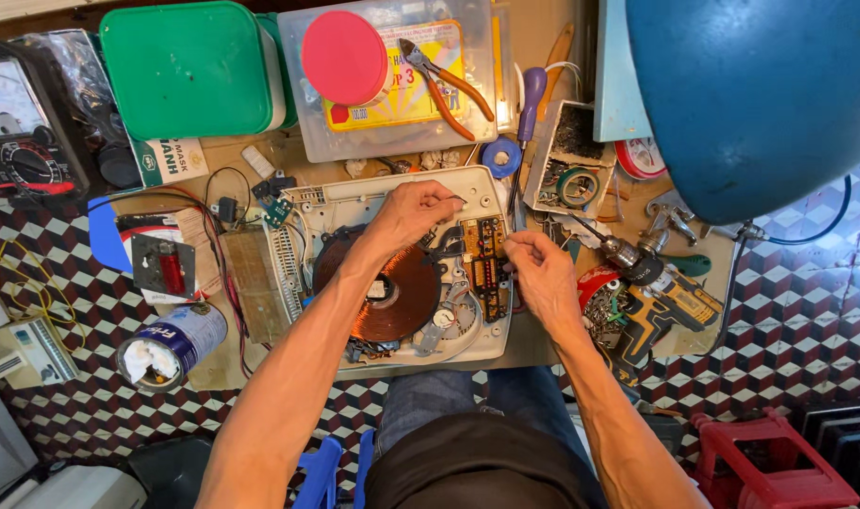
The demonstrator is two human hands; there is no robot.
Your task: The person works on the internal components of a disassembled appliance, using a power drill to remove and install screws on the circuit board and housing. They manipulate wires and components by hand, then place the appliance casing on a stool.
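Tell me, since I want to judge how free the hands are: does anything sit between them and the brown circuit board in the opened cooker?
Nothing visible does. The left hand rests at the upper edge of the opened cooker, and the right hand touches the right edge of the brown circuit board. The copper coil lies lower left, clear of both.

Both forearms extend forward and converge. Left hand [413, 213] is curled, fingers pinched; right hand [540, 269] likewise, knuckles up.
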